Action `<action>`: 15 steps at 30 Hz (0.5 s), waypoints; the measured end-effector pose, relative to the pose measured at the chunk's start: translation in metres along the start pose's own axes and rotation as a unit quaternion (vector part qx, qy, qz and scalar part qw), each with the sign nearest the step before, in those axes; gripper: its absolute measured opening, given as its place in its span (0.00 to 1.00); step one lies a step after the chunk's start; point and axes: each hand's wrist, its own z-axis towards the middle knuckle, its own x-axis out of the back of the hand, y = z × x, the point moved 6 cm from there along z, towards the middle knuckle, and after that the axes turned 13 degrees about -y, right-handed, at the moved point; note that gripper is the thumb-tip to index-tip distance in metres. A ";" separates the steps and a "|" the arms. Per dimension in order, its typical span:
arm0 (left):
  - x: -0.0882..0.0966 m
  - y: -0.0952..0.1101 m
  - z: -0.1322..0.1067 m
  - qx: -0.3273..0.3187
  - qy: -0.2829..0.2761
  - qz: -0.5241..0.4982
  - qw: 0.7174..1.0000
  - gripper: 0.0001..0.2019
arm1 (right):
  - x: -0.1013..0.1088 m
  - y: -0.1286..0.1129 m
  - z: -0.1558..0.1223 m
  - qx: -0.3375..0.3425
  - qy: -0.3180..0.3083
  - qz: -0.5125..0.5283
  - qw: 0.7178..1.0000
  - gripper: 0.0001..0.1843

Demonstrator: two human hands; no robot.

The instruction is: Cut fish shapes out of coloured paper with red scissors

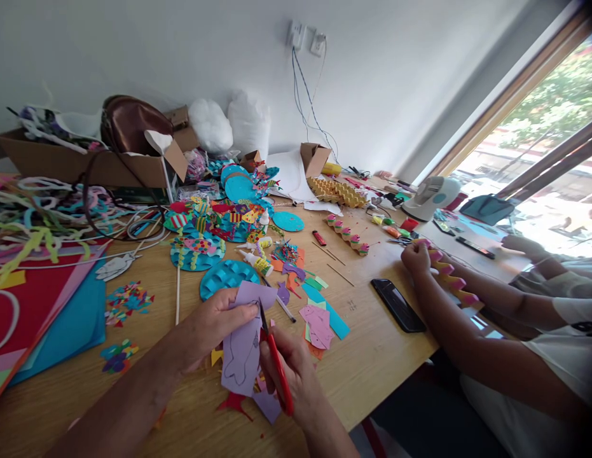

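My left hand pinches a sheet of purple paper near its top, thumb in front. Drawn on the sheet is a dark fish outline. In my right hand is a pair of scissors with red handles, fingers wrapped around them. The dark blades point up and meet the paper's right edge close to my left thumb. Beneath the sheet lie paper scraps, among them a red piece. Just beyond my hands sits a round blue piece with a wavy grid.
Pink paper pieces, a blue strip and a white glue bottle lie close by. A black phone rests to the right, near a co-worker's hands on a pink-and-yellow carton strip. Coloured sheets lie left.
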 end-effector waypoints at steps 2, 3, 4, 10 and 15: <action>0.001 0.000 0.000 0.001 -0.003 0.003 1.000 0.12 | 0.001 0.000 -0.001 -0.006 0.006 -0.021 1.000 0.24; 0.002 0.000 0.000 0.003 -0.007 0.005 1.000 0.12 | 0.002 -0.001 -0.001 -0.006 0.008 -0.028 1.000 0.24; 0.002 -0.001 0.000 0.005 -0.012 0.006 1.000 0.13 | 0.002 -0.002 -0.001 -0.004 0.010 -0.033 0.999 0.24; 0.003 -0.003 0.000 0.017 -0.050 0.021 0.998 0.13 | 0.004 -0.003 0.001 0.010 0.003 -0.067 0.998 0.21; 0.006 -0.004 0.001 0.022 -0.072 0.030 0.997 0.13 | 0.005 -0.001 -0.002 0.007 -0.016 -0.081 0.997 0.20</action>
